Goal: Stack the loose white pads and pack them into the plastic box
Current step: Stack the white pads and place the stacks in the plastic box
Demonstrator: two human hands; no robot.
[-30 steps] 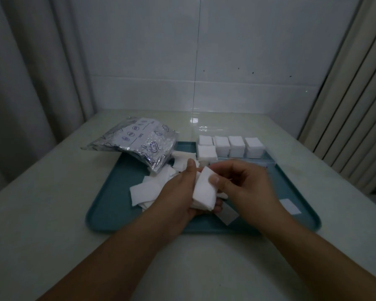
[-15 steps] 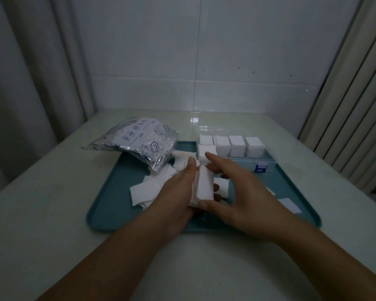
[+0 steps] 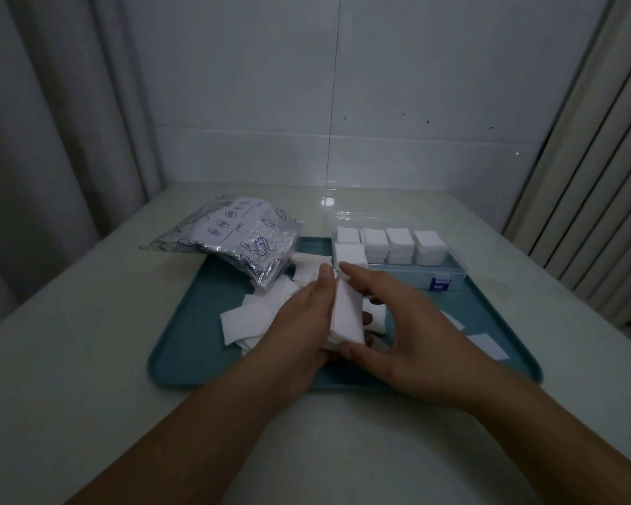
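Two hands, left hand [image 3: 306,318] and right hand [image 3: 408,333], pinch a pad stack [image 3: 347,315], apparently squaring it; edges should align before boxing.

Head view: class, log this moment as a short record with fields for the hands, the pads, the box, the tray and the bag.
left hand: grips the stack of white pads
right hand: pinches the same stack, index finger on top, thumb below
plastic box: on the tray, stacks of pads inside
teal tray: holds loose pads
foil bag: lies partly on the tray's far left corner
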